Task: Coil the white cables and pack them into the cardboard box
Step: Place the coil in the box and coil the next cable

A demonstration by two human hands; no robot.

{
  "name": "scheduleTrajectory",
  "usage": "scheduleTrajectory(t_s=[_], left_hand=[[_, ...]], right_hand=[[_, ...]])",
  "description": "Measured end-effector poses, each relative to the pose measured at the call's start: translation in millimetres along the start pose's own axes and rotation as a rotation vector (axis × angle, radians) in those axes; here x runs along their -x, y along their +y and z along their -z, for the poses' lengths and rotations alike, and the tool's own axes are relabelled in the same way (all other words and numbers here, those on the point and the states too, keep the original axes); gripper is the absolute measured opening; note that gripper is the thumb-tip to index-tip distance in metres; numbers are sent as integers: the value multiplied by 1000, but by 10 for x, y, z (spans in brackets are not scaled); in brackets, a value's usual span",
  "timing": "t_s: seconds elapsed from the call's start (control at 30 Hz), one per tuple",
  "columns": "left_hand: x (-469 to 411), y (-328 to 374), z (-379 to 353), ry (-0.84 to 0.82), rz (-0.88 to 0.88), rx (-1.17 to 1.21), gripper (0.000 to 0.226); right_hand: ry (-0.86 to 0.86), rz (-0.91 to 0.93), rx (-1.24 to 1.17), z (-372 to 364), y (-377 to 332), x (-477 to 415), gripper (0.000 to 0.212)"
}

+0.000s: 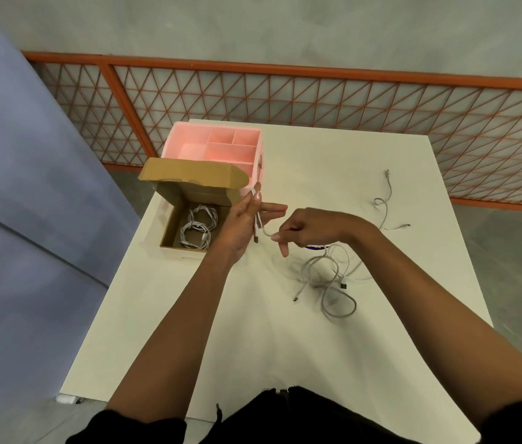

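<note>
An open cardboard box [170, 229] sits at the table's left edge with two coiled white cables [198, 226] inside. My left hand [243, 223] is raised beside the box and holds one end of a white cable [257, 223] against its fingers. My right hand [304, 229] pinches the same cable a short way along, just right of the left hand. Under my right wrist, a loose tangle of white cables [330, 277] lies on the table. Another white cable [387, 200] trails toward the far right.
A pink plastic organiser [215, 145] with several compartments stands right behind the box. The white table [253, 331] ends at the left just past the box. An orange mesh fence [317, 100] runs behind the table.
</note>
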State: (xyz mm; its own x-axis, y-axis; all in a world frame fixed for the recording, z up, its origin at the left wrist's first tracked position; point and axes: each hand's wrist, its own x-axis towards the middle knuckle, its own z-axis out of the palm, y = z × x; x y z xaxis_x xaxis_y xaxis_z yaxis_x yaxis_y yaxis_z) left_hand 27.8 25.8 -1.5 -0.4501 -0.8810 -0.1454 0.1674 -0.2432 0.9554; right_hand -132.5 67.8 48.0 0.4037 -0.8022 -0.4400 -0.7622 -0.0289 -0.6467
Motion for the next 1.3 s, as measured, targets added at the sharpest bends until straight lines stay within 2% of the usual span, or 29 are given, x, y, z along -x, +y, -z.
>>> scheduleTrajectory(t_s=[0.07,0.13,0.3,0.43,0.6,0.7,0.8,0.97,1.03,1.13,1.3], left_hand=[[10,-34,7,20,-12,-167,32],[38,-78,19,17,32,-310,41],[120,-68,-28,-142,65,-373,41],[169,1,-66,-244,138,-170,33],[189,19,-43,-317,209,163,41],[195,-4,-33,-362,255,333,39],[199,18,-30,-483,267,517,22],[180,20,-31,-597,288,652,28],[166,14,-7,-605,279,670,24],[154,29,-21,-584,288,626,22],[172,74,-82,-452,343,535,44]], right_hand=[[51,37,-24,81,-51,45,46],[153,54,-9,168,-91,88,47],[354,91,-43,312,-67,102,44],[460,91,-152,349,2,59,37],[530,83,-293,341,60,9,26],[519,73,-340,318,99,-4,24],[498,81,-398,261,90,36,25],[403,64,-514,151,119,126,34],[276,78,-581,108,166,137,40],[149,108,-762,33,217,135,31],[180,81,-833,15,262,116,31]])
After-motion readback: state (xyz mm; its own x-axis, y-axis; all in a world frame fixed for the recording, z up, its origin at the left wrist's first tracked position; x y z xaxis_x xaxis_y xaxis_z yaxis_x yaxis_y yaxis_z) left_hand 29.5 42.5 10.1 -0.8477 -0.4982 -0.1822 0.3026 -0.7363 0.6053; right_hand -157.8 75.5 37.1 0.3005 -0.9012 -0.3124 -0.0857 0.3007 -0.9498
